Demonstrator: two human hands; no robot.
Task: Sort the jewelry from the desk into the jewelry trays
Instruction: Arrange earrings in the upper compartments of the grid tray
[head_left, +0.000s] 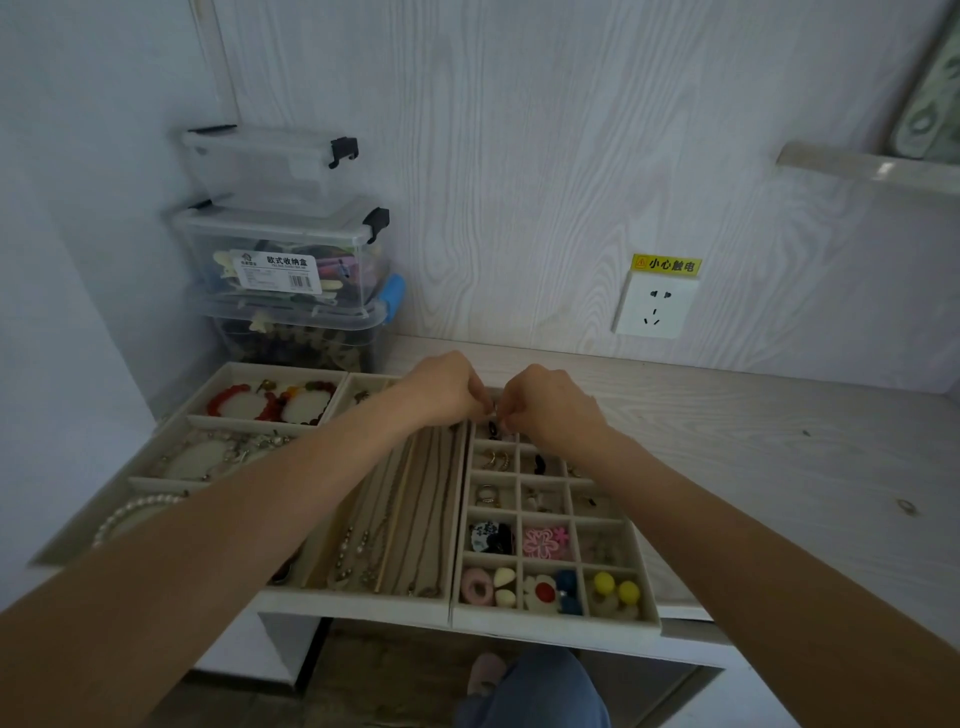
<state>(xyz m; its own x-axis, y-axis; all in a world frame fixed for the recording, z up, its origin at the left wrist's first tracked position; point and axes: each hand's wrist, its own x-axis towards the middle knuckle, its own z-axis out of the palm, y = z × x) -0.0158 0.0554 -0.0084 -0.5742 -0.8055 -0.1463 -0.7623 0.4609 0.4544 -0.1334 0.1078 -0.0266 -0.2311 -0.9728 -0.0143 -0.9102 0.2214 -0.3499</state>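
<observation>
Both hands pinch one tiny shiny thing (493, 410) between them: the left hand (447, 387) and right hand (545, 402) meet, fingers curled. They hold it just above the far end of the little-box tray (550, 621), beside the necklace tray (363, 597).

Matt, velvety cloth lines the trays (457, 525); pale wood-grain desk (753, 457) (smooth-looking); glossy clear plastic boxes (280, 244).
</observation>
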